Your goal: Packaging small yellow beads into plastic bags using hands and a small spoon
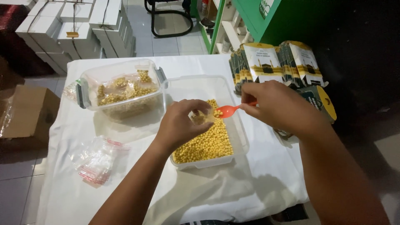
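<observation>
My left hand [181, 125] pinches a small clear plastic bag [201, 117] partly filled with yellow beans, held above a clear rectangular tub [241, 137]. That tub holds a heap of loose yellow beans [206, 143]. My right hand [275, 106] grips the handle of an orange plastic spoon [227, 111], whose bowl carries a few beans at the mouth of the bag. A second clear tub [121, 73], with grey latches, stands to the left and contains several filled little bags of beans.
A pile of empty small zip bags [96, 160] lies at the front left of the white cloth [233, 187]. Stacks of printed pouches [275, 64] stand at the right. A cardboard box [25, 110] and white cartons [79, 29] sit on the floor.
</observation>
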